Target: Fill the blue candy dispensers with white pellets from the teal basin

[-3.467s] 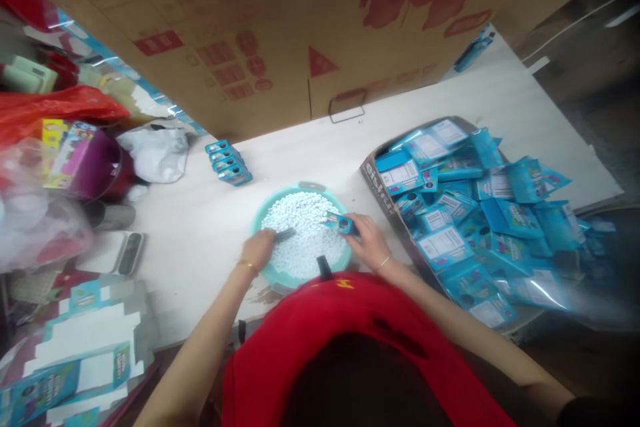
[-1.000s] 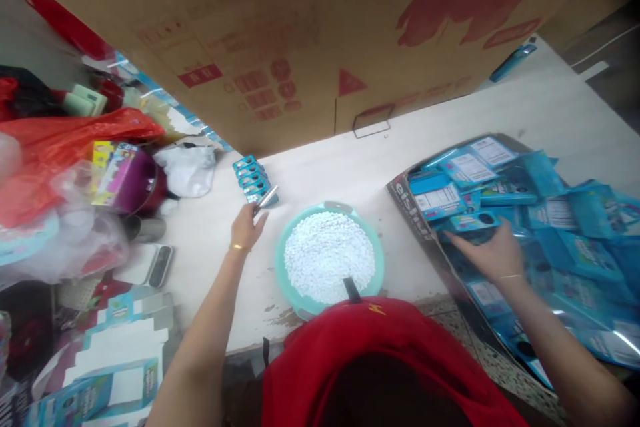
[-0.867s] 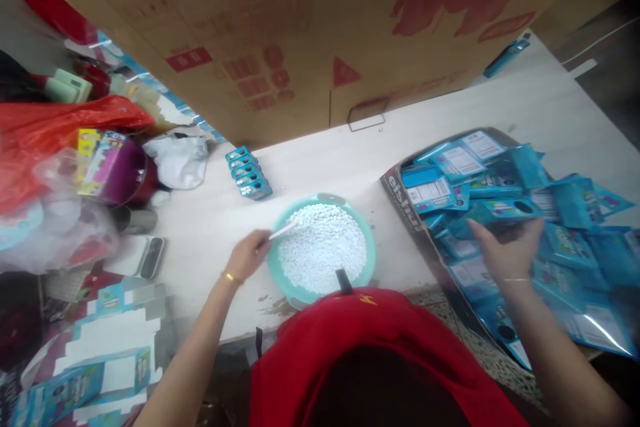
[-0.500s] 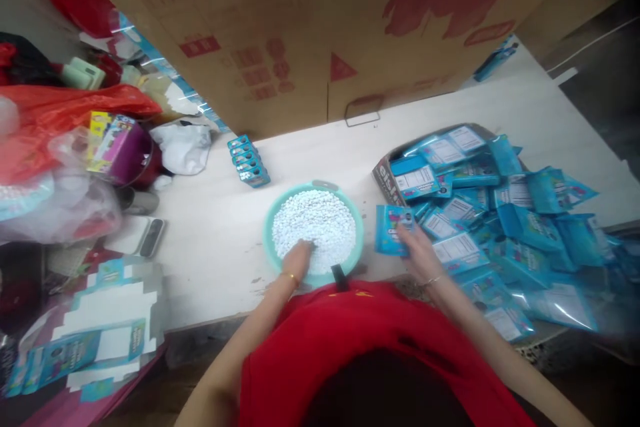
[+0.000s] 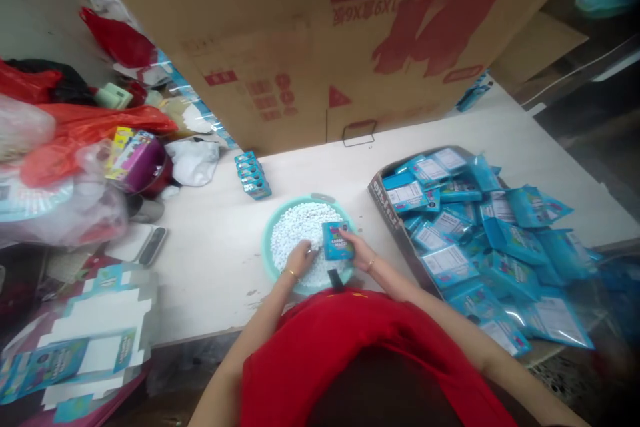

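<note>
A pale green basin (image 5: 267, 240) stands on the table in front of me, full of small white pellets (image 5: 300, 219). My left hand (image 5: 301, 257) is over the pellets inside the rim, fingers curled together; what they hold is too blurred to make out. Between the fingers of my right hand (image 5: 358, 250) is a flat blue printed packet (image 5: 338, 240), held upright over the right part of the basin, close to the left fingertips. To the right, a low cardboard tray (image 5: 395, 220) is heaped with similar blue packets (image 5: 447, 259).
A large cardboard box (image 5: 280, 33) closes off the back of the table. A row of small blue boxes (image 5: 253, 177) stands behind the basin. At left lie a white scale-like device (image 5: 133, 243), flattened blue-and-white cartons (image 5: 100, 320) and plastic bags (image 5: 65, 207).
My right hand has carried the blue packet left from beside the tray to above the basin. My left hand stays at the pellets, its fingers now higher and more visible. The view has shifted.
</note>
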### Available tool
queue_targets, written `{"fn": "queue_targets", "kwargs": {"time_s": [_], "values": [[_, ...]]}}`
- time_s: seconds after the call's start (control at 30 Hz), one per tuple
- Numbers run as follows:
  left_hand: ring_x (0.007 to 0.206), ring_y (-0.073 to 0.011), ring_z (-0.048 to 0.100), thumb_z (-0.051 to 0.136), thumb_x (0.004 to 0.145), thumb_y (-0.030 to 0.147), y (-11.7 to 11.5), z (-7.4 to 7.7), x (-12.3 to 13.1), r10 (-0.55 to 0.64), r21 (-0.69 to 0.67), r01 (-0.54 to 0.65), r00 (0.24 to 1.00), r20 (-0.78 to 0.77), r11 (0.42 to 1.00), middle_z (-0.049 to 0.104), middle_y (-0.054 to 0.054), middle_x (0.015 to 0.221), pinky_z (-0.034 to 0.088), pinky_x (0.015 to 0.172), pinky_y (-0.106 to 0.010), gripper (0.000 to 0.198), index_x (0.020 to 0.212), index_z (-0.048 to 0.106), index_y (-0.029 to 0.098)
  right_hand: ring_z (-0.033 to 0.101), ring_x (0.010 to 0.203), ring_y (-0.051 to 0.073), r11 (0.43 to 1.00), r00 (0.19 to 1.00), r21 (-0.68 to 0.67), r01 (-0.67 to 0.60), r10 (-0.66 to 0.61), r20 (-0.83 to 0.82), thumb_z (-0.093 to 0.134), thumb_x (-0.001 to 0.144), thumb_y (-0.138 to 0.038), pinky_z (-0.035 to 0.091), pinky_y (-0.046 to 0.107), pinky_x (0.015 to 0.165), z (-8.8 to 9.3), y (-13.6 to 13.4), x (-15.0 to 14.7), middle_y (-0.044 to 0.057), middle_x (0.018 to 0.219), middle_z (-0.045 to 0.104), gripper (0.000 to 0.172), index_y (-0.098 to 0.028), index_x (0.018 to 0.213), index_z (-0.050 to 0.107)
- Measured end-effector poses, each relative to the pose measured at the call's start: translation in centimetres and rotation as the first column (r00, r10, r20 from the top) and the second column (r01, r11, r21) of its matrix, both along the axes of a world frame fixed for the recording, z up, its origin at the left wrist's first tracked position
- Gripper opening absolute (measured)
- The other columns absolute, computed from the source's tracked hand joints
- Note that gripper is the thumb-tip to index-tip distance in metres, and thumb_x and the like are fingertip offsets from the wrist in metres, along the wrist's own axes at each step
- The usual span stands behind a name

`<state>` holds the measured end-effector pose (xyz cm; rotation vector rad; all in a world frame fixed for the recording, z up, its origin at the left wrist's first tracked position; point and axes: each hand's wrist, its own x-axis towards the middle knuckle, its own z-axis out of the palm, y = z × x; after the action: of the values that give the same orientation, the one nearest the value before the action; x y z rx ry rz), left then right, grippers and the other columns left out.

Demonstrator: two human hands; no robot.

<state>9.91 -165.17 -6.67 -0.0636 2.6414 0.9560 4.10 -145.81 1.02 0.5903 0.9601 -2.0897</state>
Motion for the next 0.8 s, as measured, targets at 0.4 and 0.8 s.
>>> {"fn": "queue_targets", "kwargs": {"time_s": [0.4, 0.8], "values": [[0.086, -0.0180, 0.058, 0.045, 0.088, 0.030, -0.9, -0.8, -1.2, -0.090, 0.022, 0.089, 0.995, 0.045, 0.996, 0.060, -0.007, 0.102, 0.046, 0.082, -0.033, 0.022, 0.106, 0.052, 0.019, 0.069, 0.075, 0.017, 0.990, 0.983, 0.080, 0.120, -0.107, -0.152, 0.070, 0.074, -0.044, 0.057, 0.027, 0.067, -3.1, -1.4, -6.8, 0.001, 0.088, 0.073, 0.036, -0.020, 0.099, 0.064], [0.087, -0.0186, 0.057, 0.051, 0.086, 0.031, -3.0, 2.0, -6.6, -0.233, 0.087, 0.232, 0.972, 0.006, 0.969, 0.061, -0.006, 0.097, 0.045, 0.081, -0.032, 0.022, 0.103, 0.057, 0.019, 0.067, 0.091, 0.021, 0.915, 0.892, 0.256, 0.311, -0.188, -0.412, 0.073, 0.068, -0.046, 0.056, 0.039, 0.081, -1.9, 3.5, -9.2, 0.000, 0.100, 0.070, 0.046, -0.024, 0.105, 0.058]]}}
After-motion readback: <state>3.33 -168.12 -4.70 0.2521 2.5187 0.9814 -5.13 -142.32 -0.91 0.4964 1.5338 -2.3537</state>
